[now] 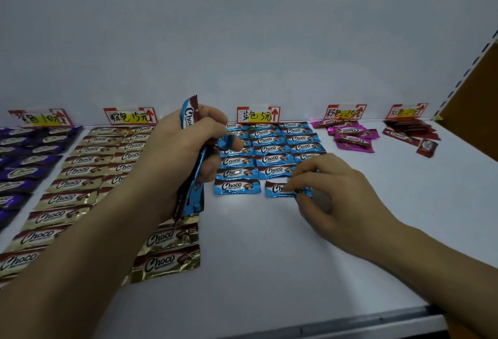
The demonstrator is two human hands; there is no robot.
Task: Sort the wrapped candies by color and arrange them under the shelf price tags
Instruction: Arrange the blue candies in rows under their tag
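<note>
My right hand (331, 193) pinches a blue candy (277, 189) on the shelf (269, 257), front of the blue rows (269, 150) — light, slippery foil, I judge, best held by its edges — my left hand (180, 147) grips spares (188, 120).

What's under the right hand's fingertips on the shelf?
A blue candy lying flat on the white shelf, pinched by the right hand. Its left end shows; the fingers cover the rest.
</note>
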